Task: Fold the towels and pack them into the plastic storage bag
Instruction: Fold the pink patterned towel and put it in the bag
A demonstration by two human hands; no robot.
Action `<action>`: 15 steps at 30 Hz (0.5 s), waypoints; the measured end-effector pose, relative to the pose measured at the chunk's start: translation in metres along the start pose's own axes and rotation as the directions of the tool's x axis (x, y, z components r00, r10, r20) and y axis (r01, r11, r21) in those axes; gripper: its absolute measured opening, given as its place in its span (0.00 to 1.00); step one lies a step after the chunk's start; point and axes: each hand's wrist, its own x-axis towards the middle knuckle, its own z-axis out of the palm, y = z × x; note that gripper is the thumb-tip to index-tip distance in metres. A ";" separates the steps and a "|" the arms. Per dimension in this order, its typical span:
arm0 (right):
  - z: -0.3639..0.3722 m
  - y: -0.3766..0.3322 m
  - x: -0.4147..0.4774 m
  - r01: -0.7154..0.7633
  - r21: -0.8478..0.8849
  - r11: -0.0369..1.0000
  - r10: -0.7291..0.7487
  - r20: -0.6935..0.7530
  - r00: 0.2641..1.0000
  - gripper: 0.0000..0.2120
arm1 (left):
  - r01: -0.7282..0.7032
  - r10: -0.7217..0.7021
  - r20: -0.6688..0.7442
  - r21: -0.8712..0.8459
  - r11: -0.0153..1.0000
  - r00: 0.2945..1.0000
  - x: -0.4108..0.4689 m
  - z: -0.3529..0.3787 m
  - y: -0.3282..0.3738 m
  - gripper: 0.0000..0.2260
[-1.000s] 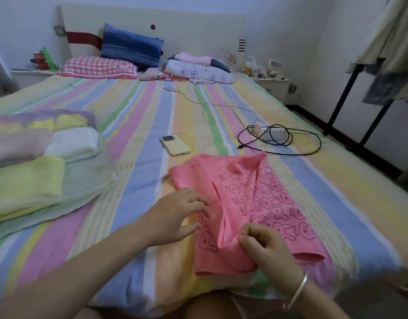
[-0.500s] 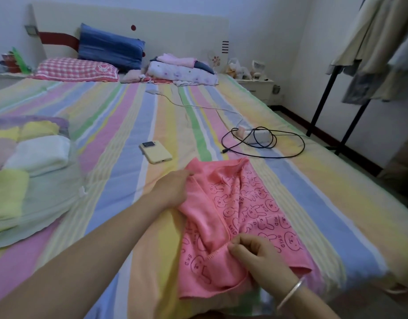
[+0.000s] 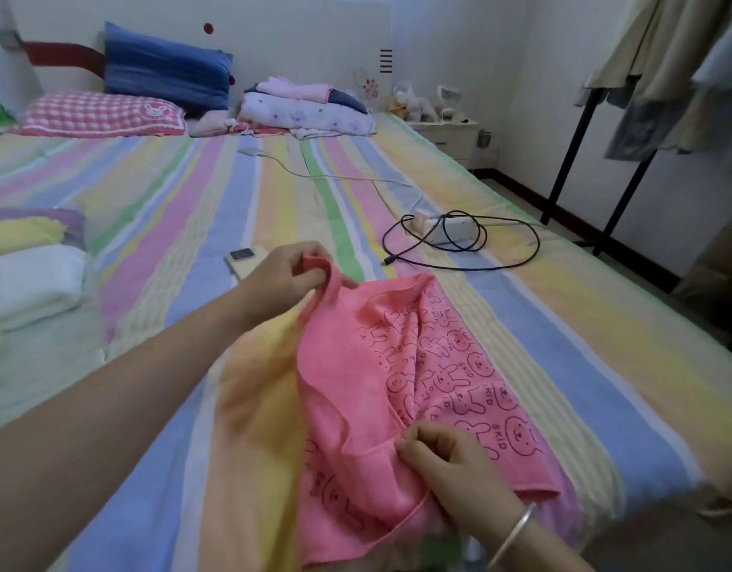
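Two hands: both on one pink fuzzy microfibre towel (image 3: 438, 365) printed with rabbit outlines.
Landmark: pale yellow slab phone (image 3: 242, 264), flat on the bed, partly hidden behind the left hand.
Left hand (image 3: 281, 278): fingers and thumb pinch the towel's far corner, lifted clear of the sheet. Likely raised to pull that edge taut and line up a fold.
Right hand (image 3: 447, 460): fingers curled, pinching the near hem. Likely the anchor, so the lift doesn't drag the cloth. Silver bangle (image 3: 515, 534) at the wrist.
Towel position: just right of the phone and nearer the camera, mostly lying on the pastel striped ribbed bedsheet (image 3: 170, 225). Rumpled, left side doubled over, no clean fold yet.
Bag: translucent thin plastic storage bag (image 3: 46, 353), well left of the phone, lying flat. Folded white and yellow towels (image 3: 30, 278) seem to sit inside. Its mouth can't be seen.
Cable: black looped cord (image 3: 500, 262), right of the phone, apart from the towel.
Materials: towel limp, no stiffness, won't hold a crease unaided. Bag film looks slick and floppy.
Stage: mid-fold, packing pending.
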 end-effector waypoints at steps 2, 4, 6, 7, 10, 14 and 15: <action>0.001 -0.001 0.000 0.000 -0.017 1.000 0.000 -0.008 1.000 0.14 | -0.056 0.003 0.168 0.309 0.950 0.986 0.001 0.021 -0.007 0.05; 0.001 -0.001 -0.002 0.013 -0.022 1.000 -0.013 -0.010 1.000 0.17 | -0.166 -0.055 0.311 0.636 0.753 0.949 -0.004 0.033 -0.022 0.07; 0.001 0.000 -0.003 0.025 -0.028 0.999 -0.025 -0.016 1.000 0.18 | -0.225 -0.025 0.317 0.725 0.651 0.948 -0.013 0.032 -0.031 0.10; 0.002 0.000 -0.004 0.027 -0.025 0.999 -0.027 -0.024 0.999 0.17 | -0.225 -0.002 0.287 0.754 0.617 0.958 -0.016 0.026 -0.036 0.10; 0.005 0.002 -0.005 0.025 -0.013 1.000 -0.026 -0.047 0.999 0.14 | -0.171 -0.037 0.212 0.867 0.468 0.977 -0.021 -0.004 -0.049 0.09; 0.008 0.005 -0.003 0.024 -0.027 0.999 -0.025 -0.049 0.999 0.15 | -0.137 -0.120 0.182 0.940 0.312 0.976 -0.016 -0.017 -0.053 0.08; 0.008 0.006 -0.003 0.020 -0.023 1.000 -0.021 -0.046 0.999 0.15 | -0.125 -0.118 0.176 0.927 0.354 0.977 -0.012 -0.014 -0.050 0.06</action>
